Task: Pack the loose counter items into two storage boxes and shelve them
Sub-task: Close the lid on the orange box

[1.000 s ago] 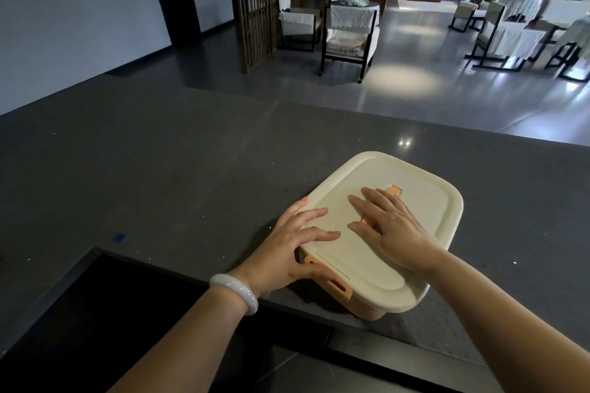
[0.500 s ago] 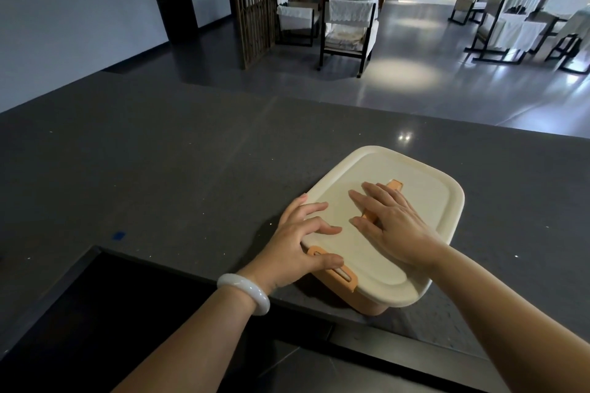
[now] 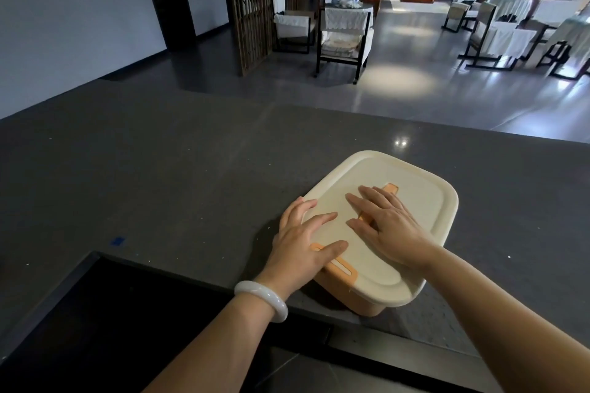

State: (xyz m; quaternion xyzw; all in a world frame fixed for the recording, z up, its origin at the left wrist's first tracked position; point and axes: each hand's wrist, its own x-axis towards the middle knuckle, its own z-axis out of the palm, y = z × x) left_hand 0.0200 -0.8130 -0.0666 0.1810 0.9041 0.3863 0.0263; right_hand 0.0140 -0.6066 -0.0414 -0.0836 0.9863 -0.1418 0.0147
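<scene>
An orange storage box [image 3: 357, 297] with a cream lid [image 3: 415, 198] stands on the dark counter [image 3: 159, 169], near its front edge. My right hand [image 3: 383, 226] lies flat on the middle of the lid, fingers straight, covering most of the orange handle [image 3: 391, 188]. My left hand [image 3: 303, 239] rests on the lid's near left corner, fingers spread, with its thumb pressing the orange latch [image 3: 338, 266]. What the box holds is hidden by the lid.
A small blue mark [image 3: 117, 241] lies on the counter to the left. A dark recess [image 3: 95, 313] opens below the counter's front edge. Beyond the counter are a floor, a wooden screen [image 3: 261, 0] and chairs [image 3: 344, 32].
My left thumb has slid from the box's side up onto the orange latch, and the hand has settled onto the lid's corner. My right hand has stayed flat on the lid.
</scene>
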